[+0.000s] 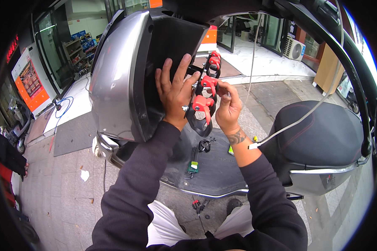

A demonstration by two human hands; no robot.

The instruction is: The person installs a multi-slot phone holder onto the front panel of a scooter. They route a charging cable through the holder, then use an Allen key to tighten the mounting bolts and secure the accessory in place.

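Observation:
My left hand (176, 90) lies spread against the black inner panel (171, 46) of a scooter's front shield, its fingers stretched out beside a black bracket. Along that bracket are several red-and-black hooks (203, 104) with screws sticking out at their left side. My right hand (228, 108) is at the right of the middle hook, thumb and fingers pinched together close to it. What they pinch is too small to make out. Below the hands, a hex key set (192, 165) in a green holder and a black ring-shaped part (204, 146) rest on the footboard (222, 171).
The scooter's black seat (318, 134) stands at the right. A pale cable (297, 124) runs down past it, its white end (253, 146) near my right forearm. A bright green item (231, 150) lies partly hidden behind that forearm. Tools (200, 205) lie on the paving between my feet.

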